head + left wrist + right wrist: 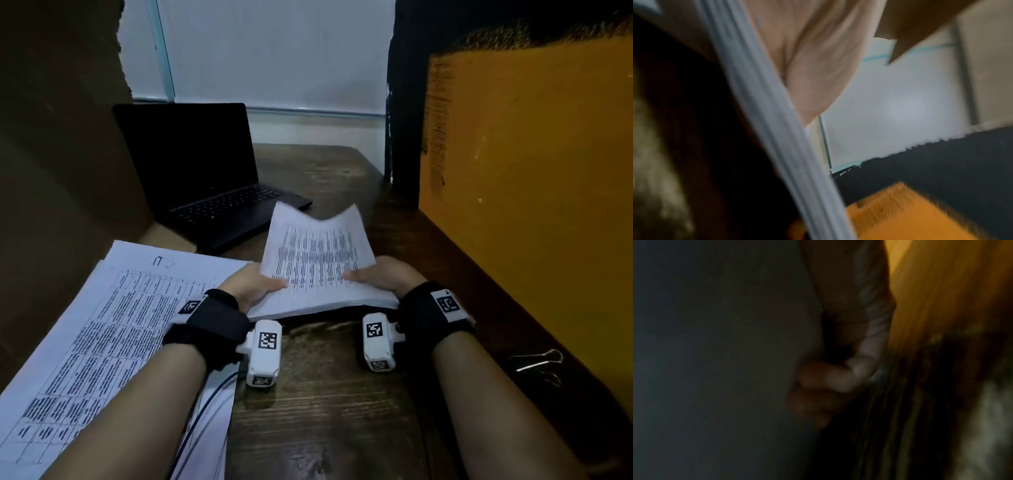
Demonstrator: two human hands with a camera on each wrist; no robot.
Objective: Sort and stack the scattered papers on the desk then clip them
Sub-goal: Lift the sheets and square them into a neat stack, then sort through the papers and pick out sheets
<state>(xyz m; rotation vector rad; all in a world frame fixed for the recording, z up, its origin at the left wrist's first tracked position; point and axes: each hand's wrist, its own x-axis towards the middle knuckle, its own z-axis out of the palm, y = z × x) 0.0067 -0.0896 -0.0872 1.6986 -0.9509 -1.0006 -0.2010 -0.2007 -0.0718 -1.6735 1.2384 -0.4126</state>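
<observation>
A thick stack of printed papers is held above the dark wooden desk, its far end bending upward. My left hand grips the stack's near left corner, thumb on top. My right hand grips the near right corner the same way. The stack's layered edge runs diagonally across the left wrist view beside my palm. In the dim right wrist view, fingers curl under the paper's underside. More printed sheets with tables lie flat at the left. A black binder clip lies at the right.
An open black laptop sits behind the papers at the back left. A yellow-orange panel walls the right side, and a brown cardboard wall closes the left. A black cable runs under my left forearm.
</observation>
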